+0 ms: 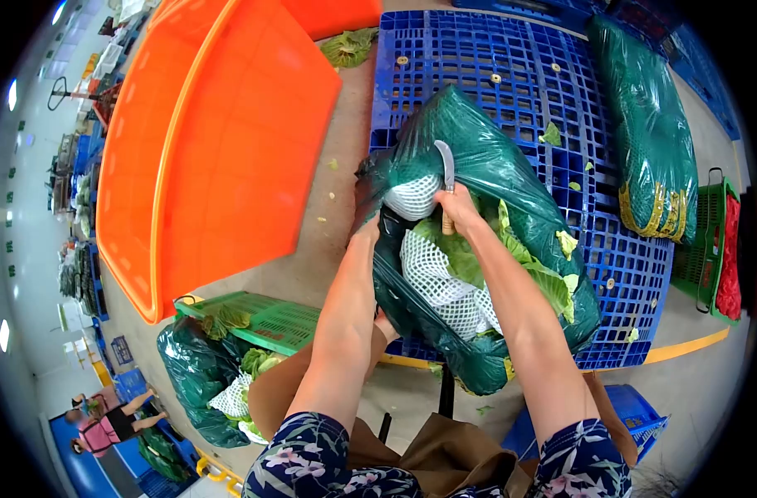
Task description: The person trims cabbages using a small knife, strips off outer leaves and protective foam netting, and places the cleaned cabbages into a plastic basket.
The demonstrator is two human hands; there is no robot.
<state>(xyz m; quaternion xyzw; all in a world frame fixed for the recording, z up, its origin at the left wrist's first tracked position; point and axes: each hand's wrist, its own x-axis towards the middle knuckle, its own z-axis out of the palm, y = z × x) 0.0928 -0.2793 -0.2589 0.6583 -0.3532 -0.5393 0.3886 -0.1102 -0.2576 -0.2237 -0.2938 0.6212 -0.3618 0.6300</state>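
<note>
A curved knife (447, 166) with a wooden handle is in my right hand (460, 207), its blade pointing up and away from me. That hand is over an open green plastic bag (470, 124) lying on a blue pallet. My left hand (367, 232) grips the bag's left edge, its fingertips partly hidden by the plastic. Inside the opening, a head wrapped in white foam netting (413, 197) sits beside my right hand. Nearer to me are more white foam nets (432, 266) and loose green cabbage leaves (553, 290), partly covered by my right forearm.
A large orange bin (245, 141) stands to the left. The blue pallet (627, 274) extends under and beyond the bag. Another full green bag (652, 133) lies on the right, near a green crate (700, 241). At lower left are a green crate (270, 319) and a second open bag (195, 373).
</note>
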